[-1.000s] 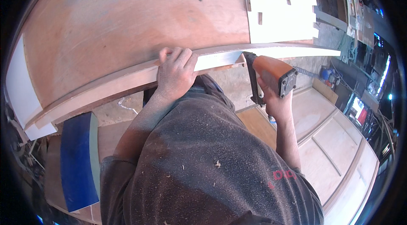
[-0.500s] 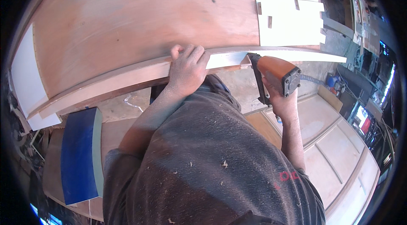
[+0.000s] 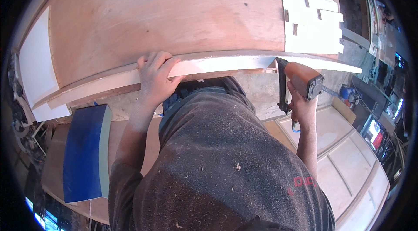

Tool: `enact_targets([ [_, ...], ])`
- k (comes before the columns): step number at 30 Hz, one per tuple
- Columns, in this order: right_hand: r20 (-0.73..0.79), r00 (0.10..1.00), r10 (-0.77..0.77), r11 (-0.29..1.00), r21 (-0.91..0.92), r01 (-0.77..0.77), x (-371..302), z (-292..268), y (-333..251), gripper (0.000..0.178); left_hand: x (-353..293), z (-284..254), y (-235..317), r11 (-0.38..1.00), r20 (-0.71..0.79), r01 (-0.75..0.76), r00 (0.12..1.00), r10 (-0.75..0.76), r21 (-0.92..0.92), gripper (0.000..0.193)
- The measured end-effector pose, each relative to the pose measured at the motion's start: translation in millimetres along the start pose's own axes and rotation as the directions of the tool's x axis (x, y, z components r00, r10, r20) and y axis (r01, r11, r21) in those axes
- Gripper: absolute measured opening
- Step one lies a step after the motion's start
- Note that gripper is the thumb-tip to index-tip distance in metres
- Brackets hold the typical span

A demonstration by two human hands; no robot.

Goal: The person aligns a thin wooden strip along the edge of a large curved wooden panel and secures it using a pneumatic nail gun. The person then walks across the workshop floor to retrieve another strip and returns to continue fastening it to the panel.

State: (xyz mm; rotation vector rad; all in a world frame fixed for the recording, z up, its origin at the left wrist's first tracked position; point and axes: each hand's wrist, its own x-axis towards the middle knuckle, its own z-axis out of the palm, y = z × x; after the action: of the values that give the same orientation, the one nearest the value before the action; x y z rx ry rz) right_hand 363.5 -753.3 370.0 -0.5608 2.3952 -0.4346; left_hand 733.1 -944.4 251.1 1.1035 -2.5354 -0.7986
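Note:
My left hand [image 3: 156,76] grips a long pale wooden strip [image 3: 226,64], its fingers hooked over the top and the thumb spread along the near face. The strip runs along the near edge of a large brown wooden panel [image 3: 165,22]. In my right hand [image 3: 303,111] is an orange and black nail gun [image 3: 302,76], held by its handle. Its nose meets the near face of the strip, to the right of my left hand; the exact contact point is hard to make out. A hose [image 3: 333,93] trails behind the gun.
White notched pieces [image 3: 311,35] lie on the panel's right end, and a white sheet [image 3: 37,57] at its left. A blue curved-edged block [image 3: 85,155] sits lower left. A framed wooden panel [image 3: 344,157] lies lower right. Cluttered equipment lines the far right.
My left hand has slid left along the strip, with its thumb now spread. The view has shifted, so the panel and nail gun appear farther right. The gun's nose stays against the strip.

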Motion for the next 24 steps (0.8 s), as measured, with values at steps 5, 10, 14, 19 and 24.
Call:
enact_targets([
  [5,0.035,0.999,-0.017,0.993,0.115,0.012,-16,13,-18,0.04,6,0,-5,0.995,0.021,-0.029,0.999,0.031,-0.093,0.049],
  [10,0.133,0.991,0.019,0.996,0.083,-0.03,-41,34,-46,0.038,7,1,-10,0.991,0.018,-0.084,0.996,0.086,-0.104,0.047],
  [14,0.203,0.968,-0.147,0.984,0.125,0.124,-49,51,-62,0.036,6,1,-13,0.988,0.01,-0.103,0.994,0.105,-0.111,0.044],
  [19,0.227,0.949,-0.218,0.976,0.05,0.212,-48,62,-73,0.038,6,0,-13,0.986,-0.017,-0.115,0.993,0.114,-0.118,0.044],
  [24,0.257,0.952,-0.164,0.986,0.016,0.166,-47,64,-82,0.039,7,0,-14,0.985,-0.029,-0.122,0.992,0.12,-0.124,0.044],
])
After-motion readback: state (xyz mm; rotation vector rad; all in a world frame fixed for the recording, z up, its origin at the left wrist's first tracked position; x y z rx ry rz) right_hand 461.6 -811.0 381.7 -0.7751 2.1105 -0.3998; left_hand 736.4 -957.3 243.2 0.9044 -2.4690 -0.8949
